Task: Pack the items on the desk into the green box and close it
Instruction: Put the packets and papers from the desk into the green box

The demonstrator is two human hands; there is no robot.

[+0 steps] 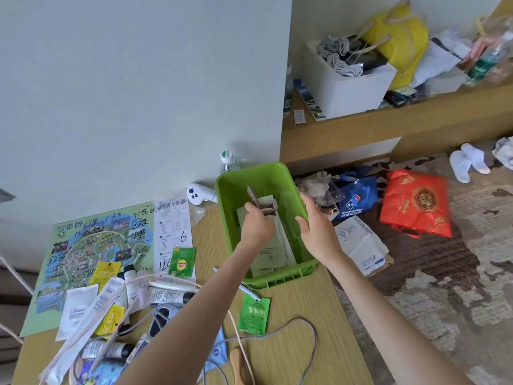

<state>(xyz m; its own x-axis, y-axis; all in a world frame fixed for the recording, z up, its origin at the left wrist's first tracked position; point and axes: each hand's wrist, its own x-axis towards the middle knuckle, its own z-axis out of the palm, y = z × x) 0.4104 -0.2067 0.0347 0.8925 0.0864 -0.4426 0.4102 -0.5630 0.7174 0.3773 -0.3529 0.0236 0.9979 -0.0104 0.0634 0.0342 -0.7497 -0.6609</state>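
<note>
Now gripping a brown hair claw (261, 204) in the left hand (256, 226) inside the green box (230, 195), above pale sachets (273, 251); clasping the box's right rim with the right hand (319, 229), at the surface's (291, 307) edge.

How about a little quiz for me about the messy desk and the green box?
1. True or false: the green box has nothing in it.
2. What does the left hand hold over the box?
3. Pick one. The right hand: A grips the box's rim, B lies flat on the desk, C holds a pen.

Key
1. False: pale packets lie inside.
2. A brown hair clip.
3. A.
</note>
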